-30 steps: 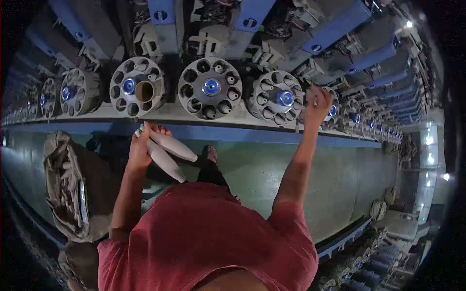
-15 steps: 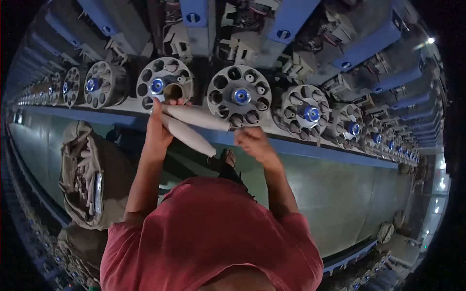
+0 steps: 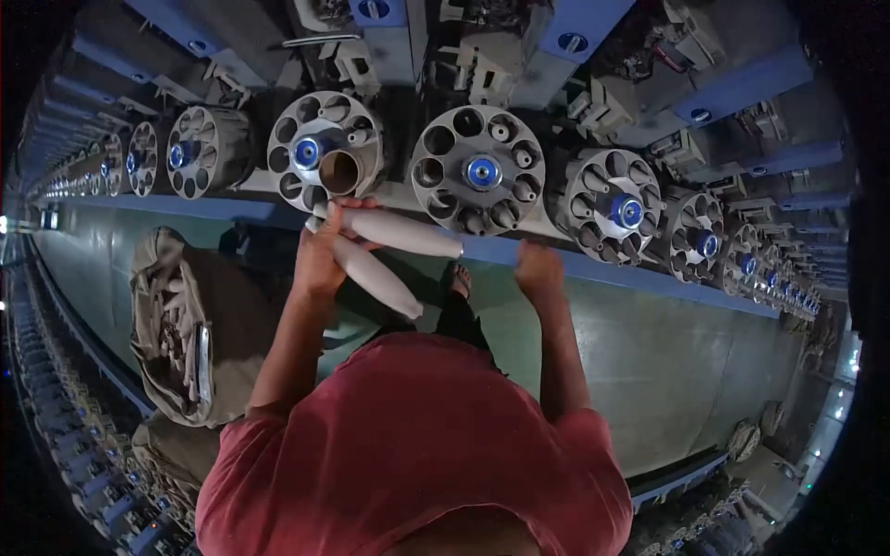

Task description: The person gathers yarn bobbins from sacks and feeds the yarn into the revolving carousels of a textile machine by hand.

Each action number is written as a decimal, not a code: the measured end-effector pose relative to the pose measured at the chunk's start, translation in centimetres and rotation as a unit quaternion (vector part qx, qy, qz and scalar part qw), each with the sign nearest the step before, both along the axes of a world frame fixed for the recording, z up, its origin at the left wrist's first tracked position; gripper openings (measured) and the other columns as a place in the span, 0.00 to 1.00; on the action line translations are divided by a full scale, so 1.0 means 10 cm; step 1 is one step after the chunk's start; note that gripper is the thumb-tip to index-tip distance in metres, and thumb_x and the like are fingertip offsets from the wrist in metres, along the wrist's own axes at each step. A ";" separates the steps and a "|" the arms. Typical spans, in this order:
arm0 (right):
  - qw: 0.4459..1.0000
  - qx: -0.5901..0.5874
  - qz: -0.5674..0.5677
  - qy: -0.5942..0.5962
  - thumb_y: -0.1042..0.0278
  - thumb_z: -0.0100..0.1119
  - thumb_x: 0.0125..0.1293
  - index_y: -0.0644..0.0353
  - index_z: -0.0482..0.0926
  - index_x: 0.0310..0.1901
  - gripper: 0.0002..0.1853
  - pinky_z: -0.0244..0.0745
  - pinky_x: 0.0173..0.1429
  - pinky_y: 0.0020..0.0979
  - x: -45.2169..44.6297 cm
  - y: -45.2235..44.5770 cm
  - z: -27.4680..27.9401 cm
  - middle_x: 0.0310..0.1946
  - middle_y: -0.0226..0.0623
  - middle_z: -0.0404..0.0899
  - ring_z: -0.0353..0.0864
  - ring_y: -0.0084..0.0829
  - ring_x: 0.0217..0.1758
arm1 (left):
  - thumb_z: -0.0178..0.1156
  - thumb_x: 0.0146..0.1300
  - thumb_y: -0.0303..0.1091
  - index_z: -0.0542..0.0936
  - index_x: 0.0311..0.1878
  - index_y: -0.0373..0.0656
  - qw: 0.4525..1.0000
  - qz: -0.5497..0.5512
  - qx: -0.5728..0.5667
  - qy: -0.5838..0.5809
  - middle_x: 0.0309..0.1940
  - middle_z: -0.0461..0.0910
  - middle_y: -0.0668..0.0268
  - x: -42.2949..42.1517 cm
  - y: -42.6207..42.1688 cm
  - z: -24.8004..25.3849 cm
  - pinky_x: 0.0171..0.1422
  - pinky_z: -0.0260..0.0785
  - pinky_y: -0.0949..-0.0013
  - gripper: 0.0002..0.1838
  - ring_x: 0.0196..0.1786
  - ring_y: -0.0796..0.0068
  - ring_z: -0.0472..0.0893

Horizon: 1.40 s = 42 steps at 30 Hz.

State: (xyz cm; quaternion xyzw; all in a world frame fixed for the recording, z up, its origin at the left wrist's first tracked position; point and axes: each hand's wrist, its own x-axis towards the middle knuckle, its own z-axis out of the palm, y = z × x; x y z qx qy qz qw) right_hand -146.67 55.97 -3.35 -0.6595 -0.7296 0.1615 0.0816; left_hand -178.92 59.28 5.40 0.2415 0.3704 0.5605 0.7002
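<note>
My left hand (image 3: 323, 261) is closed around the ends of two pale, spindle-shaped yarn bobbins. The upper bobbin (image 3: 403, 233) points right, and the lower bobbin (image 3: 378, 281) slants down and to the right. Just beyond that hand is a round bobbin magazine (image 3: 309, 151) with a blue hub and an open brown cylinder (image 3: 341, 172) at its lower right. My right hand (image 3: 540, 271) is closed in a fist, apart from the bobbin tips, in front of the machine's blue rail. Anything in that fist is too small or hidden to make out.
More round magazines (image 3: 482, 170) line the machine on both sides, several with bobbins in their slots. At left stands a cloth sack (image 3: 236, 324) holding bobbins. A green floor (image 3: 649, 371) runs along the aisle, with another machine row behind me.
My right hand has moved right and down, away from the bobbin tips, and its fingers have curled into a fist. My left hand still holds both bobbins, a little lower and farther right.
</note>
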 end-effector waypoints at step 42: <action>0.946 0.324 0.012 0.013 0.75 0.61 0.49 0.57 0.78 0.29 0.05 0.67 0.44 0.40 -0.09 0.98 0.98 0.38 0.33 0.73 0.70 0.40 0.46 | 0.59 0.66 0.36 0.81 0.34 0.37 0.904 0.070 0.231 0.353 0.32 0.77 0.70 0.82 0.94 -0.92 0.43 0.65 0.75 0.12 0.36 0.80 0.74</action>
